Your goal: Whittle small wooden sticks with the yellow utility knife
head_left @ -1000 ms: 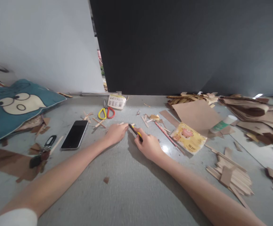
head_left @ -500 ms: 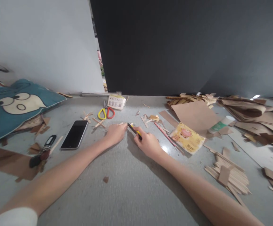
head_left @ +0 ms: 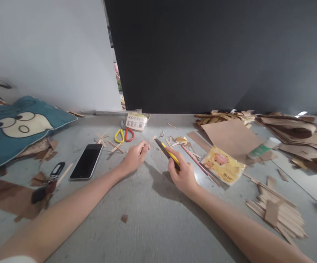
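Observation:
My right hand (head_left: 184, 174) is wrapped round a black and yellow utility knife (head_left: 169, 154), its tip pointing up and to the left, raised over the table. To its left, my left hand (head_left: 135, 156) is closed, with fingers pinched together. A short wooden stick (head_left: 152, 139) pokes out past those fingertips; the rest of it is hidden by the hand. Knife and stick are a little apart. Scissors (head_left: 124, 135) with one yellow and one red handle lie beyond my left hand, beside crossed wooden sticks (head_left: 116, 147).
A phone (head_left: 86, 162) and keys (head_left: 45, 189) lie at left, near a blue cushion (head_left: 24, 124). On the right are a yellow packet (head_left: 224, 165), a glue stick (head_left: 263, 148), brown cardboard (head_left: 231, 137) and piled wooden sticks (head_left: 280, 208). A dark panel (head_left: 218, 54) stands behind.
My right hand has drawn the utility knife back to the right, away from the left hand and the stick. My left hand has shifted slightly left and turned. The view has moved a little.

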Motion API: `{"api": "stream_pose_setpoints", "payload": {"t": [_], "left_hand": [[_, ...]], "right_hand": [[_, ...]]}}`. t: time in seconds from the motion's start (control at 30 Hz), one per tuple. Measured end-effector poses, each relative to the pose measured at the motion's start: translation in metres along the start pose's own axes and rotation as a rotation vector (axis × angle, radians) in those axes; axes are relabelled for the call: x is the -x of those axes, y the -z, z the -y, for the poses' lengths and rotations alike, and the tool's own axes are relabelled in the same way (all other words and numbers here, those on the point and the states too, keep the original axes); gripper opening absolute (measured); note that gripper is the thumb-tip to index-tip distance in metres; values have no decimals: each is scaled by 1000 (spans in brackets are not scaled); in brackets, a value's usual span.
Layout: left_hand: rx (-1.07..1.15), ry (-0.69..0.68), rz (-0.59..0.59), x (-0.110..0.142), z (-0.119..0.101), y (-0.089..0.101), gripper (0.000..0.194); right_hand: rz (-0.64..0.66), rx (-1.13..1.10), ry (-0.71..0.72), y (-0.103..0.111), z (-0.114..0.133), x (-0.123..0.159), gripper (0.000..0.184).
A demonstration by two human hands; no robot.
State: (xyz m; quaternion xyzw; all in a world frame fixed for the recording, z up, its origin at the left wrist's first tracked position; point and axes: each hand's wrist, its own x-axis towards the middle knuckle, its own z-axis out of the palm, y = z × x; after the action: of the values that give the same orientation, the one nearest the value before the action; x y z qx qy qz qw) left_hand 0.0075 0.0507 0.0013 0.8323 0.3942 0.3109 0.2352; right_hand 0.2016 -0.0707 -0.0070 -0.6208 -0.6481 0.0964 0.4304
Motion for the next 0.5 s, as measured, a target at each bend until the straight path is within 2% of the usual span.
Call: {"api": "stream_pose_setpoints", "payload": {"t": [0.1, 0.3, 0.5], "left_hand": [[99, -24, -5, 5, 0, -1, 41], [140, -45, 8, 8, -5, -1, 39], [177, -45, 9, 9, -5, -2, 40]], "right_hand": [[-3, 9, 39, 1, -1, 2, 48], [-4, 39, 185, 0, -2, 6, 44], [14, 22, 199, 1, -3, 8, 42]]}}
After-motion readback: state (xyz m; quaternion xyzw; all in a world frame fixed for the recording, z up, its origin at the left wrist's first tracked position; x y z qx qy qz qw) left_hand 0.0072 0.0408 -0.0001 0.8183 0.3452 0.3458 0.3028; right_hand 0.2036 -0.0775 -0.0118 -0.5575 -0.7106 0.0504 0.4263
